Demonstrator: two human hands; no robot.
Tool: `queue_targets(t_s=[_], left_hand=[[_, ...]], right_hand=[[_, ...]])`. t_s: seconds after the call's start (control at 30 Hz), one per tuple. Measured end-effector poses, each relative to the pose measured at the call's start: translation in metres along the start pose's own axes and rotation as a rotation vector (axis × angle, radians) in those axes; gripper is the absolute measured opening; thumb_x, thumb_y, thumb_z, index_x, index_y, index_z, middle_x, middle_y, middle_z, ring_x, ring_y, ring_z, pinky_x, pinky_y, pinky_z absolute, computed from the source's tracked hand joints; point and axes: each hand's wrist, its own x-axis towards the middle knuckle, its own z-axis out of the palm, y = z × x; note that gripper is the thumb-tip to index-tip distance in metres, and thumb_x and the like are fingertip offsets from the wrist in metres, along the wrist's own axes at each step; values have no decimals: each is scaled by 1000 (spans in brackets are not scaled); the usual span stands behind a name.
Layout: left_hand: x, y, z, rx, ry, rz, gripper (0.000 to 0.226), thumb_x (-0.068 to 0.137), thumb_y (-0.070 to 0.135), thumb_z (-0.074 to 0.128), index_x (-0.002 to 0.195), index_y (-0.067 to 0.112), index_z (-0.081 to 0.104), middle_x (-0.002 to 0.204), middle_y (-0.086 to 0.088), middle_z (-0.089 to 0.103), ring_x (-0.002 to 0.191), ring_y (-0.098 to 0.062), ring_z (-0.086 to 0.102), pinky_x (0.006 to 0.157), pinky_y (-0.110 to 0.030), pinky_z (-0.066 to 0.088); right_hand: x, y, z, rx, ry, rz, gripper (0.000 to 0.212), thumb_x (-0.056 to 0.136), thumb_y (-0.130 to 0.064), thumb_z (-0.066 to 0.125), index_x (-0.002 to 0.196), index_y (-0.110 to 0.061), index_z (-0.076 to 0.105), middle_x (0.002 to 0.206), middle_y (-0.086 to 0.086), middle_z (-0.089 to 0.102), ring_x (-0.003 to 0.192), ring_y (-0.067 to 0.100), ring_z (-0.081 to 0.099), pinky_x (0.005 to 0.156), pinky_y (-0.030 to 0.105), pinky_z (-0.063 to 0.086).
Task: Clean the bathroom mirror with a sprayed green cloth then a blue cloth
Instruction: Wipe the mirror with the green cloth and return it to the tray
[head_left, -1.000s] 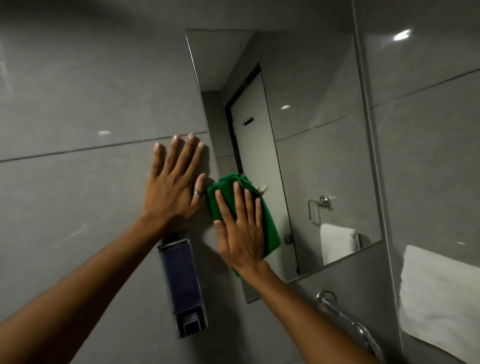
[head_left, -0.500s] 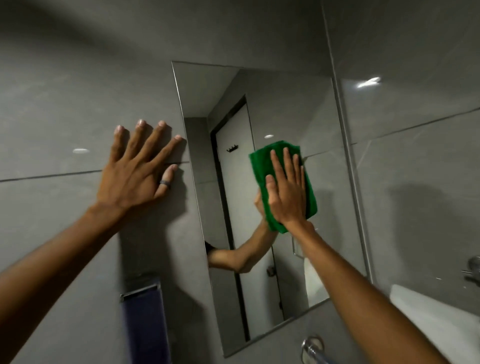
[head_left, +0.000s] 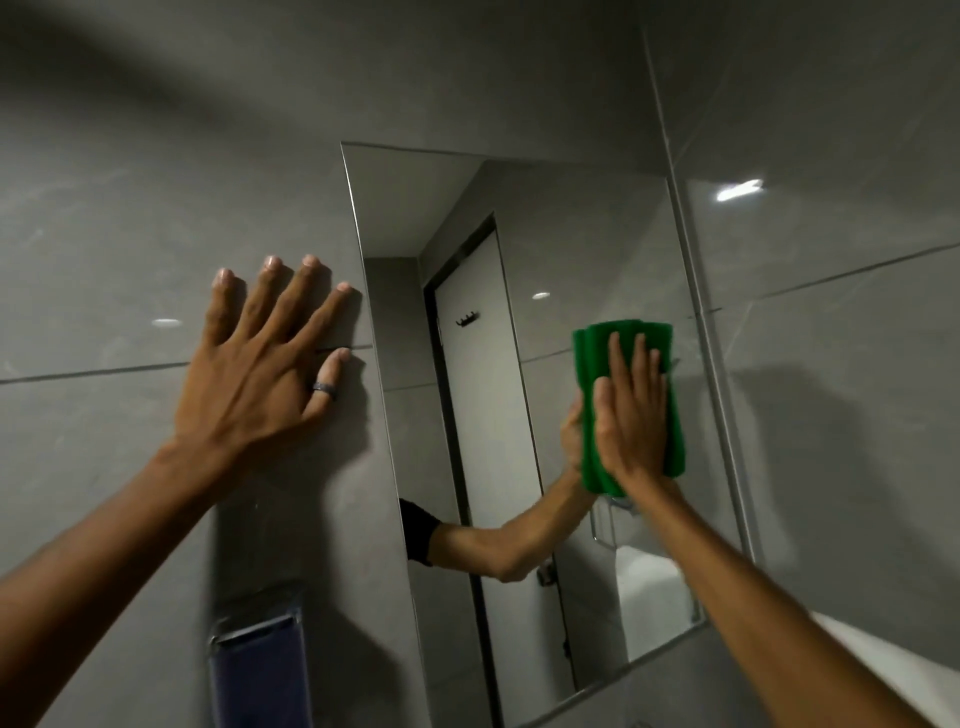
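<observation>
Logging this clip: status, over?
Right hand flat, pressing green cloth on mirror. Left hand braced on wall tile. Nothing obstructing.

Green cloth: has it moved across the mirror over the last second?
Yes. The green cloth went from the mirror's lower left edge up toward its right edge.

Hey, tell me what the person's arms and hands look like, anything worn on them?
Both forearms are bare, with no sleeves, watch or gloves in view. The left hand wears a dark band ring on the thumb; the right hand shows no ring. In the mirror, the reflected arm ends at a short black sleeve at the upper arm.
</observation>
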Motion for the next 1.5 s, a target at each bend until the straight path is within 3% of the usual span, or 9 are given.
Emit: queue_targets(t_s=[0.13,0.3,0.47,0.63,1.07,1.2,1.3,1.4,1.5], left_hand=[[0,1,0,8,-8,-70,84,98,69,14,168,25,-2,177,-9,-9,164,-32,-10,131,-60,-6],[-1,3,-1,7,-9,-97,85,98,69,13,168,23,2,177,-9,-5,164,-32,-7,131,-60,-5],[-2,3,0,15,-25,-100,84,98,69,8,168,23,-1,177,-9,-8,164,-32,-10,132,-59,-4],[-5,2,0,-4,-24,-103,85,96,70,3,167,23,-2,176,-10,-8,163,-33,-9,132,-58,-5],[-4,3,1,31,-5,-94,85,97,67,15,167,20,1,176,-11,-5,164,-33,-6,132,-60,1],[-5,3,2,48,1,-95,86,97,67,17,167,21,0,176,-10,-6,164,-33,-7,132,-59,0],[-4,3,4,38,12,-92,86,97,68,18,167,20,0,176,-11,-7,164,-33,-8,132,-59,-1],[-4,2,5,42,19,-87,86,98,67,16,167,20,0,176,-12,-8,164,-33,-10,132,-60,-2],[-5,1,8,45,44,-79,85,99,67,15,167,20,1,177,-12,-7,164,-34,-9,132,-60,-1]], right_hand=[[-22,-89,17,-30,-30,-232,60,103,-54,8,160,-41,-3,173,2,3,160,25,1,130,47,-2],[16,-195,23,17,-49,-442,61,103,-55,19,161,-38,9,173,4,8,160,28,6,129,53,6],[75,-244,22,-21,-75,-578,67,101,-60,30,161,-35,15,173,5,10,159,30,9,129,53,6],[127,-221,13,15,-57,-548,60,104,-53,28,161,-35,18,172,2,14,159,26,11,130,50,4],[216,-53,-26,39,60,-74,61,104,-52,16,162,-31,12,172,4,12,159,27,9,130,52,8],[201,-4,-32,82,97,87,60,104,-46,23,162,-29,17,172,2,15,159,27,12,130,50,10],[170,12,-29,156,142,128,55,104,-42,29,158,-35,25,170,1,23,156,31,24,126,54,24],[128,8,-23,220,148,124,50,104,-43,30,154,-39,31,168,6,28,151,34,34,120,57,34],[81,-16,-10,270,120,44,47,106,-44,29,153,-42,30,169,3,24,154,34,26,122,59,29]])
